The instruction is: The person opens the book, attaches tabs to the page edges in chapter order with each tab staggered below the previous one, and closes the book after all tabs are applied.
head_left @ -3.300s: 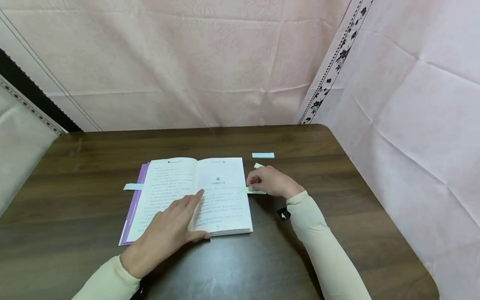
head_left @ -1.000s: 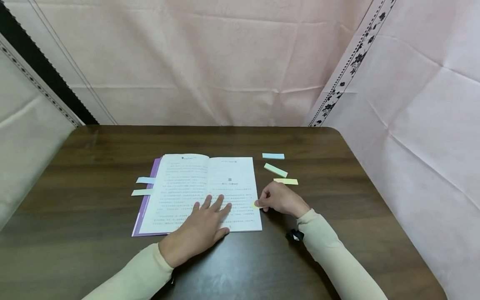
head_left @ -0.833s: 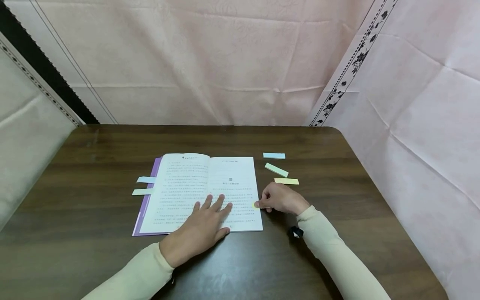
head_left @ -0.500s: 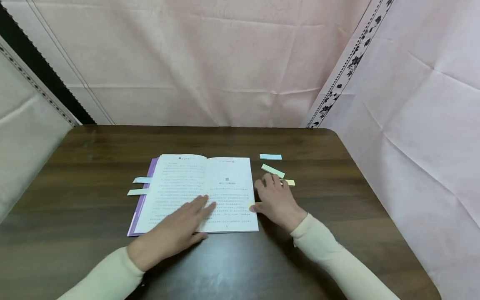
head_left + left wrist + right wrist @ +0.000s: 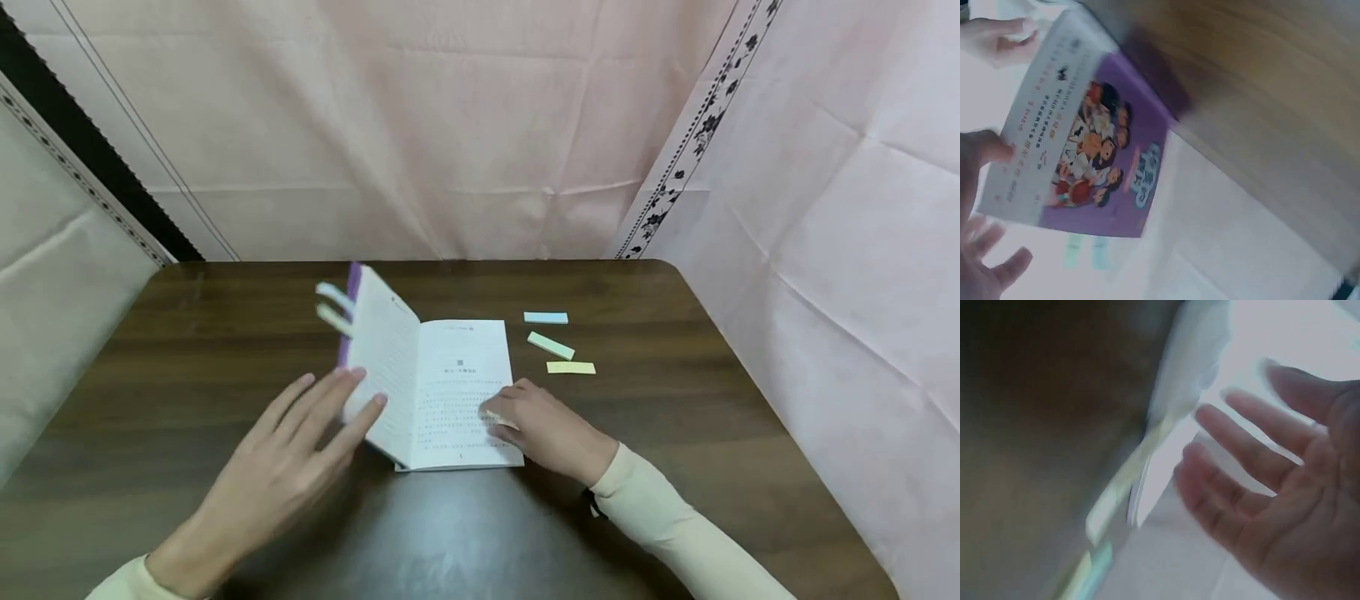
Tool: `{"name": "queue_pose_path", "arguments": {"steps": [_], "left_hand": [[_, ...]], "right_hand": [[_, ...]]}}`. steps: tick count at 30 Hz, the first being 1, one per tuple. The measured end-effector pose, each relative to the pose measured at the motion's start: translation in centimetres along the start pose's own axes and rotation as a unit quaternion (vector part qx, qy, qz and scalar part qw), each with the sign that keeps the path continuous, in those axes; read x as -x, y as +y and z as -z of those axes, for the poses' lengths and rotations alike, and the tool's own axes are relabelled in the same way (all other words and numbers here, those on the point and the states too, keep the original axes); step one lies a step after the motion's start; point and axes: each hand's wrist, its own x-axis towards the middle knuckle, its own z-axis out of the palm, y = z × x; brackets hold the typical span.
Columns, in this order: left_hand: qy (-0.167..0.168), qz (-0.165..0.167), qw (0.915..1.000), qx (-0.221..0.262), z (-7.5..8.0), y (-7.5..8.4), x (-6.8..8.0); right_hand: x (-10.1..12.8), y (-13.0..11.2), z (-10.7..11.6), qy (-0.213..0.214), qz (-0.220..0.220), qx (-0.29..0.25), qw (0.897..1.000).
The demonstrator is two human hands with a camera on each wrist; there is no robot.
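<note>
An open book [image 5: 459,400] lies on the table, its left half raised and leaning toward the right page. Two sticky tabs [image 5: 335,307], light blue and pale green, jut from the lifted edge. My left hand [image 5: 292,454] has its fingers extended at that edge. In the left wrist view the thumb overlaps the purple cover [image 5: 1107,156], which carries a cartoon picture. At the right page's outer edge is my right hand [image 5: 555,429]; the right wrist view shows its fingers spread and loosely bent, beside a yellow sticky tab [image 5: 1113,494] projecting from the book.
Three loose sticky tabs lie right of the book: a blue tab [image 5: 546,317], a green tab [image 5: 551,345] and a yellow tab [image 5: 572,367]. The brown wooden table [image 5: 675,467] meets pale cloth hangings [image 5: 420,125] behind and at both sides.
The book's left half has swung up from flat, its two tabs rising with it. My left hand has shifted left off the pages. My right hand has left its pinch on the yellow tab.
</note>
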Motion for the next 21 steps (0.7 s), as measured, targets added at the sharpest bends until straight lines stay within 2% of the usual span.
{"name": "queue_pose_path", "arguments": {"steps": [2, 3, 4, 5, 7, 8, 9, 11, 12, 14, 16, 18, 21], "left_hand": [[0.031, 0.058, 0.9947, 0.078, -0.7, 0.6, -1.2], [0.028, 0.086, 0.9887, 0.119, -1.2, 0.9, -1.8], [0.009, 0.116, 0.9805, 0.159, -1.8, 1.3, -2.3], [-0.021, 0.147, 0.9691, 0.197, -2.5, 1.6, -2.7], [-0.089, 0.2, 0.9397, 0.263, -3.9, 2.3, -3.2], [-0.123, 0.217, 0.9242, 0.289, -4.5, 2.6, -3.4], [-0.156, 0.229, 0.9103, 0.307, -5.1, 2.9, -3.5], [-0.212, 0.245, 0.8877, 0.327, -6.1, 3.5, -3.7], [-0.237, 0.246, 0.8793, 0.332, -6.3, 3.7, -3.7], [-0.281, 0.243, 0.8677, 0.33, -6.7, 4.2, -3.7], [-0.322, 0.237, 0.8592, 0.319, -6.7, 4.4, -3.7], [-0.355, 0.217, 0.8572, 0.303, -6.6, 4.6, -3.7], [-0.4, 0.194, 0.8525, 0.274, -6.5, 4.8, -3.5]], "right_hand": [[0.0, -0.7, 0.4, 0.002, -0.018, -0.122, 0.992], [0.0, -1.2, 0.5, 0.004, -0.029, -0.183, 0.983], [0.0, -1.7, 0.5, 0.008, -0.039, -0.233, 0.972], [0.1, -2.3, 0.5, 0.016, -0.046, -0.276, 0.96], [0.2, -3.3, 0.2, 0.039, -0.053, -0.335, 0.94], [0.4, -3.8, 0.1, 0.052, -0.06, -0.348, 0.934], [0.6, -4.3, -0.1, 0.066, -0.066, -0.348, 0.933], [1.2, -4.9, -0.6, 0.089, -0.078, -0.325, 0.938], [1.6, -5.1, -0.8, 0.094, -0.083, -0.309, 0.943], [2.4, -5.3, -1.2, 0.091, -0.1, -0.255, 0.958], [3.2, -5.3, -1.5, 0.067, -0.114, -0.199, 0.971], [3.9, -5.0, -1.7, 0.032, -0.123, -0.145, 0.981], [4.3, -4.7, -1.9, -0.047, -0.13, -0.057, 0.989]]}}
